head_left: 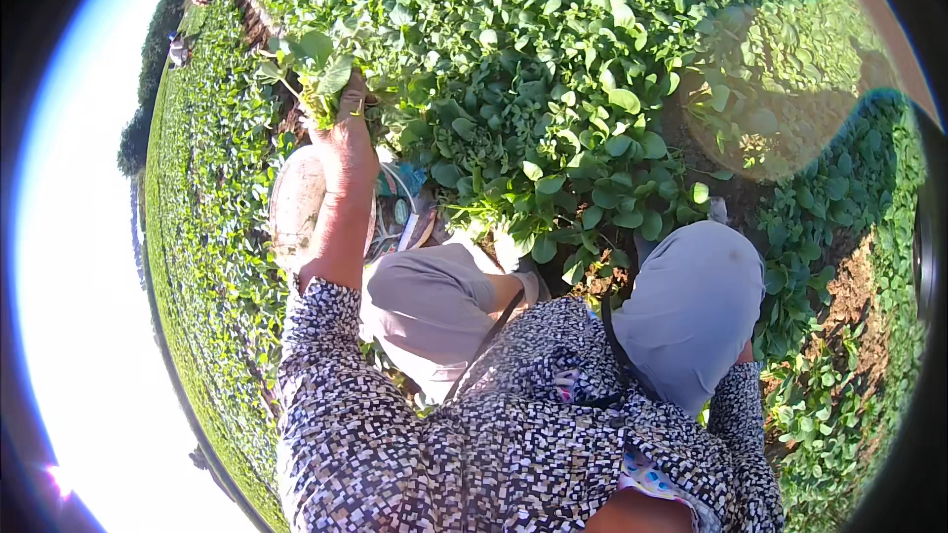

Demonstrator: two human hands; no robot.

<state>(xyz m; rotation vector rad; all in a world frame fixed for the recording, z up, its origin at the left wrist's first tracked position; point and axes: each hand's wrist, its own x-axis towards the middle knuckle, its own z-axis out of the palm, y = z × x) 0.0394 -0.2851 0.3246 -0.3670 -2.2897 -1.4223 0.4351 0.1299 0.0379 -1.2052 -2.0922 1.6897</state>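
Note:
My left hand (346, 143) is raised at the left, its fingers closed around a small bunch of leafy greens (314, 74). The leaves stick up and to the left past the fingers, and pale stems show near the grip. Below this hand and partly behind my forearm is a pale round bucket (294, 205); its contents are hard to make out. My right arm, in a patterned sleeve (739, 400), runs down beside my right knee (701, 306). Only a sliver of skin shows past the cuff; the right hand's fingers are hidden behind the knee.
Dense low leafy plants (553, 69) cover the ground ahead and between my bent legs. A shoe (420, 225) lies near the bucket by my left knee (420, 311). Bare soil (854, 306) shows at the right. Other people (180, 49) are far off at the upper left.

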